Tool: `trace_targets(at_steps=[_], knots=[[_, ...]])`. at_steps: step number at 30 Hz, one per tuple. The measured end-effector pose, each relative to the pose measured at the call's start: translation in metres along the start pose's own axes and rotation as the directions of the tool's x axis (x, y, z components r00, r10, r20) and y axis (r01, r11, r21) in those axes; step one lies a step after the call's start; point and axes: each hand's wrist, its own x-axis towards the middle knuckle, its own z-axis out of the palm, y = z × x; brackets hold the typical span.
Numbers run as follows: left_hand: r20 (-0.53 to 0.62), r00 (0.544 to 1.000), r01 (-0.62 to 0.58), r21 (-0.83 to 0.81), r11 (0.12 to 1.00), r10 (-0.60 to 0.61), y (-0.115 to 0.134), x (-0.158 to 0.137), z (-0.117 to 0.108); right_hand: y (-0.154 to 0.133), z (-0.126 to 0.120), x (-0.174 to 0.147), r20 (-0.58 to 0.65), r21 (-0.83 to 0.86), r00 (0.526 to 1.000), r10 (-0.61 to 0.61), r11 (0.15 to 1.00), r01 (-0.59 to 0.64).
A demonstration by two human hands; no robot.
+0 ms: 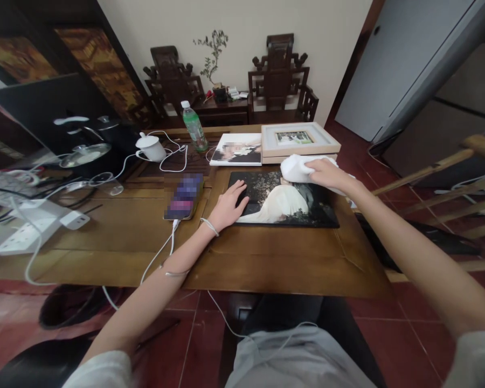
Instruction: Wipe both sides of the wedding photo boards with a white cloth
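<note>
We spread our left hand (227,208) on one dark rectangular photo panel (285,205) on the brown wooden table (275,258); our right hand (326,173) grasps one white cloth (294,169) at the panel's far edge. Behind lie one white-edged photo (242,152) and one pale wooden frame (270,141).

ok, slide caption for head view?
Left hand on dark photo panel, right hand holding white cloth at its far edge.

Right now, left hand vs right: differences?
The left hand lies flat at the left edge of the photo panel; the right hand grips a white cloth at the panel's upper right. A band circles the left hand's wrist; the right hand's shows none. Both are ungloved.
</note>
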Motion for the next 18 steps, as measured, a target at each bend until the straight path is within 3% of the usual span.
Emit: trace_targets(at_steps=[4,9,13,15,18], knots=[[0.002,1.0,-0.002,0.002,1.0,0.002,0.001,0.0,0.0,-0.013,0.001,-0.02,0.005,-0.028,1.0,0.016,0.999,-0.016],[-0.001,1.0,0.003,0.004,1.0,-0.003,0.001,-0.001,0.0,-0.047,0.008,-0.094,0.093,0.014,0.996,-0.011,1.0,0.01],[-0.005,1.0,0.003,0.0,1.0,-0.003,0.001,0.0,0.002,-0.066,0.015,-0.149,0.079,0.074,0.994,-0.079,0.995,0.073],[-0.012,1.0,-0.001,-0.001,1.0,0.001,0.0,0.0,0.002,-0.07,0.015,-0.159,0.097,0.102,0.991,-0.093,0.991,0.083],[-0.019,1.0,-0.006,0.0,1.0,0.006,-0.001,0.0,0.003,-0.069,0.01,-0.146,0.15,0.094,0.987,-0.056,0.995,0.042]])
